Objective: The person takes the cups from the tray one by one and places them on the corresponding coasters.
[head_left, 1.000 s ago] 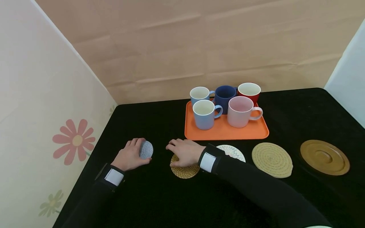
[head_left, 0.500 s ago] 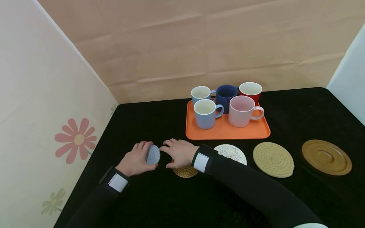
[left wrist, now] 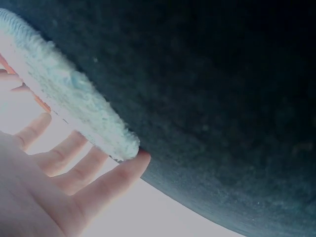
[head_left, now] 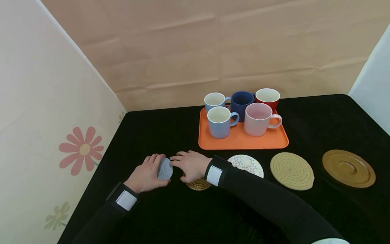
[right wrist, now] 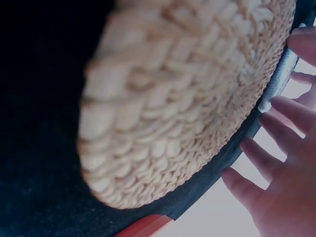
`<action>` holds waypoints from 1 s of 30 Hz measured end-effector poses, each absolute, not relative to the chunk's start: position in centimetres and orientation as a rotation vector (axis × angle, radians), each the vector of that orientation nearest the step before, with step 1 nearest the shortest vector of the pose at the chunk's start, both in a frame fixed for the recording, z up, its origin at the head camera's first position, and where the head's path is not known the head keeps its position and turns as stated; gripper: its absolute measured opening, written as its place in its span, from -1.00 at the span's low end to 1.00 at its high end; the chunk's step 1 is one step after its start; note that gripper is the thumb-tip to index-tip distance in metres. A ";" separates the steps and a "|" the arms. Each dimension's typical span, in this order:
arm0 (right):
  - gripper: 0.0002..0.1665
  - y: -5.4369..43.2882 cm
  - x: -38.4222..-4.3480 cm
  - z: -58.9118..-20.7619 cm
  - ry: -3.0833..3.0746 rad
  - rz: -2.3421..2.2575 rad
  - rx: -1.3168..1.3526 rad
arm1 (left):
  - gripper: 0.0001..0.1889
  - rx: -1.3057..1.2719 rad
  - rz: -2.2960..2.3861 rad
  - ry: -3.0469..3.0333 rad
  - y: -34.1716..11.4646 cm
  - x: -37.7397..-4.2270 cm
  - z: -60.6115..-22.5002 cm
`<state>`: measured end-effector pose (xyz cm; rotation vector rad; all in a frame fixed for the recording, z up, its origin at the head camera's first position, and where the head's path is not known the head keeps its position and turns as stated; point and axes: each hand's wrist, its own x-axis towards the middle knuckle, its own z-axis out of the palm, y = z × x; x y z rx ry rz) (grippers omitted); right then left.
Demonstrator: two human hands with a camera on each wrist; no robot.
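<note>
Brown backdrop (head_left: pixel 182 44) at 12 o'clock, behind black table (head_left: pixel 189 220). Orange tray (head_left: pixel 237 142) on table, far edge side, 12 to 1 o'clock. Wooden plate (head_left: pixel 341 173) at 4 o'clock from tray. Straw coiled mat (head_left: pixel 291 171) at 9 o'clock from plate, near it, not touching.

Right hand (head_left: pixel 195 165): over the table, fingers extended and apart, pointing 9 o'clock, nothing gripped. Fingertips right by the grey coaster's 3 o'clock edge; contact unclear. Left hand (head_left: pixel 145 175): half open, thumb and fingers curved round the rim of grey coaster (head_left: pixel 165 169), holding it.

Mugs, all upright on tray: pink mug (head_left: pixel 255 123) at 4, light blue mug (head_left: pixel 219 129) at 8, second light blue mug (head_left: pixel 209 105) at 10, dark blue mug (head_left: pixel 238 113) at 12, red mug (head_left: pixel 275 104) at 1.

White patterned mat (head_left: pixel 248 165) at 9 o'clock from coiled mat, part hidden by sleeve. Brown woven coaster (head_left: pixel 198 184) partly under right hand. Grey coaster, smallest, at woven one's 10 o'clock; lifted or on table, can't tell.
</note>
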<state>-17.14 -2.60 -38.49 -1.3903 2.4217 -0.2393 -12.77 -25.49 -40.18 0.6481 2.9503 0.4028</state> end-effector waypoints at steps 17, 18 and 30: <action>-0.28 -2.1 -16.7 -38.8 2.397 -0.290 -1.491 | -0.07 0.657 0.349 2.972 -24.8 -11.6 -40.2; -0.29 -2.1 -16.7 -38.8 2.398 -0.287 -1.500 | -0.06 0.654 0.343 2.973 -24.7 -11.5 -40.2; -0.30 -1.9 -16.3 -38.7 2.393 -0.254 -1.528 | -0.06 0.677 0.330 2.979 -24.5 -11.2 -40.3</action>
